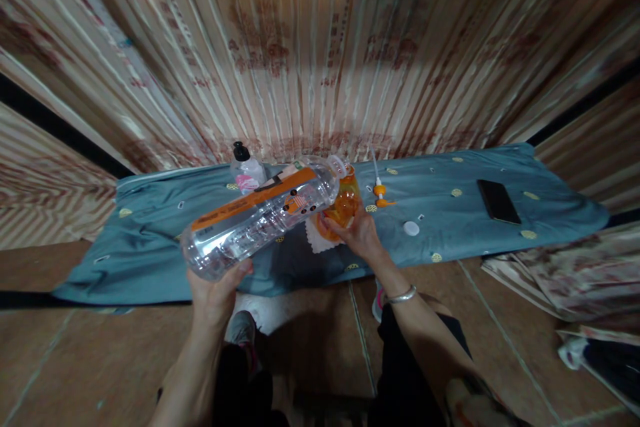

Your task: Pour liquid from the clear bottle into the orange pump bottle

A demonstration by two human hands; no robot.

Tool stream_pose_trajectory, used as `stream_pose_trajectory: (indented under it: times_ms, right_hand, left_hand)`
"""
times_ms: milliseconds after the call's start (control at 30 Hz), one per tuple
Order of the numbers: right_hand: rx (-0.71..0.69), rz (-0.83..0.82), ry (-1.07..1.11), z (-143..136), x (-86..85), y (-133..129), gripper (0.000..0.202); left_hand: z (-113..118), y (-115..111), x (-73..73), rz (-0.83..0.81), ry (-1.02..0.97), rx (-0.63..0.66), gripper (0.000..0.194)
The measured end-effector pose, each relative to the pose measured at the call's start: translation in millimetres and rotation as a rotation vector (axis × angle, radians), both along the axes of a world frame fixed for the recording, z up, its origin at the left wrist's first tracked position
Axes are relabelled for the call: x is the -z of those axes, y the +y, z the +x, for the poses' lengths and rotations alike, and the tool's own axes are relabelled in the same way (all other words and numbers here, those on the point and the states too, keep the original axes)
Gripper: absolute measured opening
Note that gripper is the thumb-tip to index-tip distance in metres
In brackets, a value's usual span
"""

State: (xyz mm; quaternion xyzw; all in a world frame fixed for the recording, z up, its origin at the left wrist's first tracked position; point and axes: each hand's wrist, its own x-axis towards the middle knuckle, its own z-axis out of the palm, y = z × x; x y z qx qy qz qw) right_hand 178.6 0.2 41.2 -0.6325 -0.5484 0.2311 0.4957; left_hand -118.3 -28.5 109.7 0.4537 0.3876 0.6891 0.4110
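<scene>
Two hands are occupied: the left hand (215, 288) grips the tilted clear bottle (255, 215) near its base; the right hand (359, 235) encircles the orange bottle (349, 201), mouths close together between them.

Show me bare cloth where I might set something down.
Bare cloth lies between the white disc and phone, and left of the black-topped bottle. The middle is crowded: left hand holding clear bottle, right hand holding orange bottle.

A clear, orange-labelled bottle (265, 212) tilts, its mouth at the top of a translucent orange bottle (347, 205).
</scene>
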Motion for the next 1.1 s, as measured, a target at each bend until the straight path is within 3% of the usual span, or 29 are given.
stream_pose_trajectory:
  times_ms: [900,1100]
  right_hand:
    - [0.005,-0.030,-0.011,-0.3,-0.4,1.0,0.082]
    - [0.003,-0.002,-0.016,0.7,1.6,1.6,0.085]
  left_hand:
    - [3.0,0.9,-1.0,-0.041,0.000,-0.038,0.093]
    - [1.6,0.5,-0.9,-0.043,0.018,-0.020,0.087]
